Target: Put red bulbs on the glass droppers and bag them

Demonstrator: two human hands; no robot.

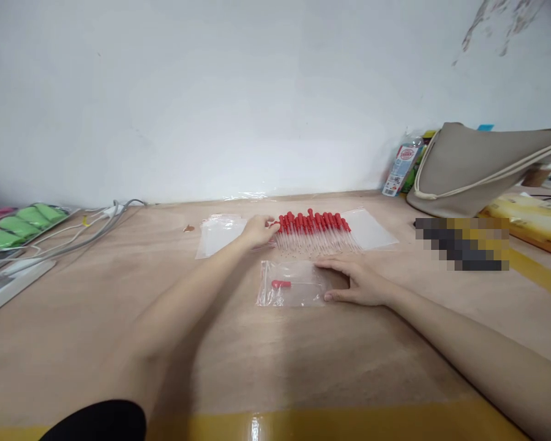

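A row of droppers (314, 223) with red bulbs and thin clear tubes lies in the middle of the table. At its left end my left hand (259, 231) has thumb and fingers closed on the red bulb of one dropper. Nearer to me is a clear zip bag (303, 295) lying flat, with a single red-bulbed dropper (281, 284) inside. My right hand (358, 283) rests at the bag's right end, thumb and fingers spread apart and touching the plastic.
Stacked clear bags (218, 233) lie left of the droppers, and another bag (371, 229) lies to their right. Cables (103, 223) and a green package (25, 225) are at left. A bottle (400, 168), grey bag (477, 165) and yellow pack (532, 220) stand at right.
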